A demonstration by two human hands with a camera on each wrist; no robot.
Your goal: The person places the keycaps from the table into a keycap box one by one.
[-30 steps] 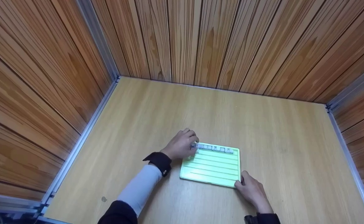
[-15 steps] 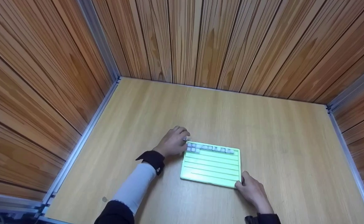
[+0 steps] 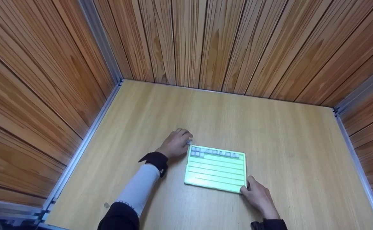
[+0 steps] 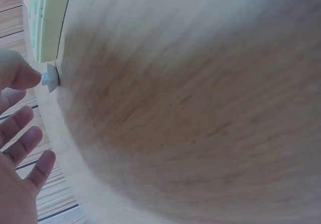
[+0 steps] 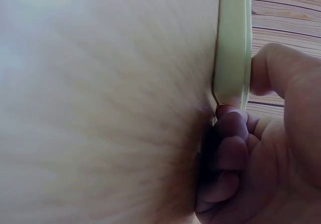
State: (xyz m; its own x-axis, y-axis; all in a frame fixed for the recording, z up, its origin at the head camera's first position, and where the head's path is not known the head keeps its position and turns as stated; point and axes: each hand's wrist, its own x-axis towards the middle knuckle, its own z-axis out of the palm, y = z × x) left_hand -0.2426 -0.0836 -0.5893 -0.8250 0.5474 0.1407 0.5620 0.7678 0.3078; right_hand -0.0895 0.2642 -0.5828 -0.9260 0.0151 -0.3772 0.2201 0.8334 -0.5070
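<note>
A light green ridged tray (image 3: 216, 174) lies on the table, with pale blue-grey keycaps (image 3: 220, 152) along its far edge and a short second row at the left. Just beyond its far left corner, a single keycap (image 4: 51, 78) stands on the tabletop. My left hand (image 3: 175, 143) touches that keycap with the thumb tip, the other fingers spread apart from it in the left wrist view. At the near right corner, my right hand (image 3: 259, 194) pinches the tray between thumb and curled fingers, as the right wrist view (image 5: 266, 148) shows.
The wooden tabletop (image 3: 288, 140) surrounds the tray. Wood-panelled walls (image 3: 224, 44) rise at the back and both sides, with metal rails (image 3: 81, 143) along the edges. A small dark mark (image 3: 106, 205) shows at the near left.
My left hand has moved left and slightly away, off the tray's far left corner, uncovering keycaps there and the single keycap beside the tray. The right hand and the tray stay put.
</note>
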